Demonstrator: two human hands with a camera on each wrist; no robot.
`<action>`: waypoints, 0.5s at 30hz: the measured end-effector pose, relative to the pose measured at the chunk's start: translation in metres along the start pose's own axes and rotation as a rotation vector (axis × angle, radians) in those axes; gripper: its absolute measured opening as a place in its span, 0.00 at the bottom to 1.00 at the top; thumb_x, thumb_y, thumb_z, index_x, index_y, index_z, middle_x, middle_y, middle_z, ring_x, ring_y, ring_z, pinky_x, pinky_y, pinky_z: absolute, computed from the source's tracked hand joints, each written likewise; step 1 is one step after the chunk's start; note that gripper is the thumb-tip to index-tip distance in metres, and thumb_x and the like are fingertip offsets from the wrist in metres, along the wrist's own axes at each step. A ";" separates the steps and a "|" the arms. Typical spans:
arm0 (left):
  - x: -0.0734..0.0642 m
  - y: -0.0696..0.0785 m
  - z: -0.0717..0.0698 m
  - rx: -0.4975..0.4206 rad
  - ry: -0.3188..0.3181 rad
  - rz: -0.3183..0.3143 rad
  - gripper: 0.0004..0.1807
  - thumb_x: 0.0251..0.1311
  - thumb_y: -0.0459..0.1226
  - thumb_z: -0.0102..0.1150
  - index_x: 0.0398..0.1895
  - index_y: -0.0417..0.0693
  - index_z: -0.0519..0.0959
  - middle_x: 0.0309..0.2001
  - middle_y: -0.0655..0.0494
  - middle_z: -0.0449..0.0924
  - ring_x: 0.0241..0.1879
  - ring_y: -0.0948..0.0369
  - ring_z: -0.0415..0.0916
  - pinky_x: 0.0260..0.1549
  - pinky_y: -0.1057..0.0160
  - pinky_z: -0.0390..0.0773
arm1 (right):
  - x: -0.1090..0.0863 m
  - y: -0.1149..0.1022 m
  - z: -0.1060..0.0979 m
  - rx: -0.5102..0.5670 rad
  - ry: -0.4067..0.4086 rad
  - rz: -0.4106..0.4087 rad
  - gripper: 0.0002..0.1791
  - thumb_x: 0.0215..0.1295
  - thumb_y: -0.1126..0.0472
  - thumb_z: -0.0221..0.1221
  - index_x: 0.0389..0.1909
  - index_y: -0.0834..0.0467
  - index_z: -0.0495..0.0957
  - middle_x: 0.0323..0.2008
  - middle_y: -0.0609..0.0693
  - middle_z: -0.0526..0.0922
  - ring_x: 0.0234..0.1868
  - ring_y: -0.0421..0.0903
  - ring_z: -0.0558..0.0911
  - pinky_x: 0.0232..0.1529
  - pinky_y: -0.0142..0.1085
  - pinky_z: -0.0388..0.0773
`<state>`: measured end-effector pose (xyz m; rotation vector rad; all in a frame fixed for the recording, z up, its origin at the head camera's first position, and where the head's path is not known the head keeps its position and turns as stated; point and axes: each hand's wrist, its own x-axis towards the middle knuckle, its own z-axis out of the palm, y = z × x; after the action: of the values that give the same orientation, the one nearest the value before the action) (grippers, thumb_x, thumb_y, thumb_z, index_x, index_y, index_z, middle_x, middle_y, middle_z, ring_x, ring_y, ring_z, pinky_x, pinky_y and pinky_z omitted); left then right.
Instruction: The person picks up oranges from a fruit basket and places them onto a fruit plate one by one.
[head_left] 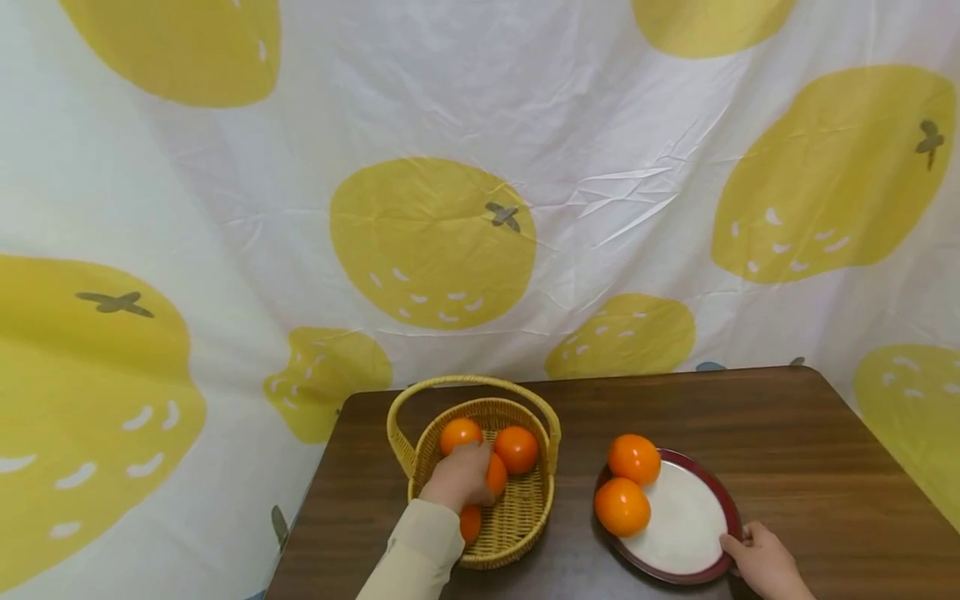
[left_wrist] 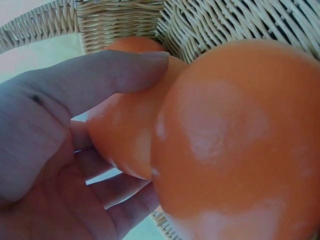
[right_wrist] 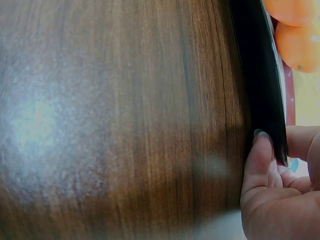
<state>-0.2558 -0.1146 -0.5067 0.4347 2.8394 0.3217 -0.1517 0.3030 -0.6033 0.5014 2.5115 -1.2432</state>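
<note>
My left hand reaches into a wicker basket with a tall handle, its thumb and fingers around an orange. Several oranges are in the basket, among them one near its back and one at its right; a large orange is close to the left wrist camera. To the right, a white plate with a dark red rim bears two oranges. My right hand pinches the plate's right edge between thumb and fingers; the plate's dark underside shows in the right wrist view.
Basket and plate are on a dark brown wooden table, the plate right of the basket. Behind the table hangs a white cloth printed with yellow fruit. The basket's handle arches up over its back side.
</note>
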 end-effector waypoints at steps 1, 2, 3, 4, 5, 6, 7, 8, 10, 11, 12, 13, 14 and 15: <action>0.000 0.000 0.000 -0.002 0.004 0.002 0.42 0.50 0.39 0.74 0.71 0.40 0.70 0.70 0.40 0.70 0.65 0.43 0.72 0.56 0.45 0.78 | 0.000 0.000 0.000 -0.002 0.002 -0.003 0.16 0.72 0.58 0.51 0.37 0.70 0.69 0.30 0.58 0.79 0.33 0.48 0.80 0.32 0.37 0.71; 0.000 0.000 0.000 -0.004 0.006 0.005 0.42 0.50 0.39 0.74 0.71 0.40 0.70 0.70 0.40 0.70 0.65 0.43 0.72 0.57 0.45 0.78 | 0.001 0.001 0.000 -0.004 0.006 -0.010 0.16 0.72 0.58 0.51 0.37 0.70 0.69 0.30 0.58 0.80 0.33 0.48 0.80 0.32 0.37 0.71; -0.001 0.001 0.000 -0.007 0.010 0.005 0.43 0.49 0.39 0.75 0.71 0.40 0.70 0.70 0.40 0.70 0.66 0.43 0.71 0.57 0.45 0.77 | 0.001 0.002 0.001 -0.007 0.009 -0.019 0.16 0.72 0.57 0.52 0.37 0.70 0.69 0.29 0.58 0.80 0.32 0.48 0.81 0.32 0.37 0.71; -0.001 0.001 0.000 -0.006 0.017 0.008 0.43 0.49 0.39 0.75 0.70 0.40 0.70 0.70 0.40 0.70 0.66 0.43 0.71 0.57 0.45 0.77 | 0.001 0.002 0.001 -0.009 0.009 -0.019 0.17 0.72 0.57 0.52 0.37 0.71 0.69 0.30 0.58 0.80 0.32 0.48 0.81 0.32 0.37 0.71; -0.002 0.001 0.001 -0.005 0.023 0.010 0.43 0.49 0.39 0.76 0.70 0.40 0.70 0.69 0.40 0.71 0.66 0.43 0.71 0.57 0.44 0.78 | 0.002 0.003 0.001 -0.007 0.009 -0.020 0.17 0.72 0.57 0.52 0.37 0.71 0.69 0.30 0.58 0.80 0.32 0.48 0.81 0.32 0.37 0.72; -0.003 0.001 0.001 -0.005 0.030 0.011 0.43 0.48 0.39 0.76 0.70 0.40 0.70 0.69 0.40 0.71 0.66 0.43 0.71 0.57 0.44 0.77 | 0.002 0.003 0.001 -0.006 0.009 -0.018 0.17 0.71 0.57 0.52 0.38 0.71 0.69 0.30 0.58 0.80 0.32 0.48 0.81 0.31 0.37 0.72; -0.003 0.001 0.001 -0.003 0.037 0.012 0.43 0.48 0.39 0.76 0.70 0.40 0.70 0.69 0.40 0.71 0.66 0.44 0.71 0.57 0.44 0.77 | 0.002 0.004 0.002 -0.005 0.008 -0.016 0.17 0.72 0.57 0.52 0.38 0.71 0.69 0.30 0.58 0.80 0.32 0.48 0.81 0.32 0.37 0.72; -0.004 0.002 0.001 0.002 0.041 0.013 0.44 0.48 0.39 0.76 0.71 0.40 0.70 0.69 0.40 0.71 0.66 0.44 0.71 0.57 0.44 0.77 | 0.002 0.004 0.002 -0.005 0.007 -0.014 0.17 0.72 0.57 0.52 0.38 0.71 0.69 0.30 0.58 0.80 0.33 0.48 0.81 0.31 0.37 0.72; -0.005 0.002 0.002 0.001 0.047 0.015 0.45 0.48 0.39 0.77 0.71 0.39 0.69 0.69 0.40 0.71 0.66 0.43 0.71 0.58 0.43 0.77 | 0.003 0.004 0.002 -0.001 0.004 -0.006 0.17 0.72 0.57 0.52 0.38 0.71 0.69 0.30 0.58 0.80 0.33 0.48 0.81 0.31 0.37 0.72; -0.006 0.002 0.002 -0.004 0.048 0.013 0.46 0.47 0.39 0.77 0.72 0.39 0.68 0.69 0.40 0.71 0.66 0.43 0.71 0.58 0.43 0.77 | 0.003 0.004 0.002 -0.002 0.005 -0.009 0.17 0.72 0.57 0.52 0.37 0.71 0.69 0.29 0.58 0.80 0.33 0.48 0.81 0.31 0.37 0.72; -0.006 0.003 0.001 -0.004 0.049 0.011 0.46 0.47 0.39 0.77 0.72 0.39 0.68 0.69 0.40 0.71 0.66 0.43 0.71 0.57 0.42 0.77 | 0.003 0.004 0.002 -0.003 0.005 -0.008 0.16 0.72 0.57 0.52 0.37 0.70 0.69 0.29 0.58 0.80 0.32 0.48 0.81 0.31 0.37 0.71; -0.007 0.003 0.001 -0.006 0.051 0.012 0.46 0.47 0.39 0.77 0.72 0.39 0.68 0.69 0.40 0.71 0.66 0.43 0.71 0.58 0.42 0.77 | 0.003 0.004 0.002 -0.005 0.007 -0.012 0.16 0.72 0.57 0.52 0.36 0.70 0.69 0.29 0.58 0.80 0.32 0.48 0.81 0.31 0.37 0.71; -0.008 0.004 0.001 -0.010 0.053 0.013 0.47 0.46 0.39 0.77 0.72 0.39 0.68 0.69 0.40 0.71 0.66 0.43 0.71 0.57 0.42 0.77 | 0.002 0.004 0.002 -0.006 0.008 -0.015 0.16 0.72 0.57 0.52 0.36 0.70 0.69 0.29 0.58 0.80 0.32 0.48 0.81 0.31 0.37 0.71; -0.009 0.005 0.000 -0.015 0.055 0.015 0.47 0.46 0.39 0.78 0.72 0.38 0.68 0.69 0.40 0.71 0.65 0.43 0.72 0.57 0.41 0.77 | 0.002 0.003 0.002 -0.006 0.008 -0.016 0.16 0.72 0.57 0.52 0.36 0.70 0.69 0.29 0.58 0.80 0.32 0.48 0.81 0.31 0.37 0.72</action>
<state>-0.2463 -0.1130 -0.5033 0.4505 2.8863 0.3636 -0.1520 0.3037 -0.6077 0.4868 2.5301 -1.2417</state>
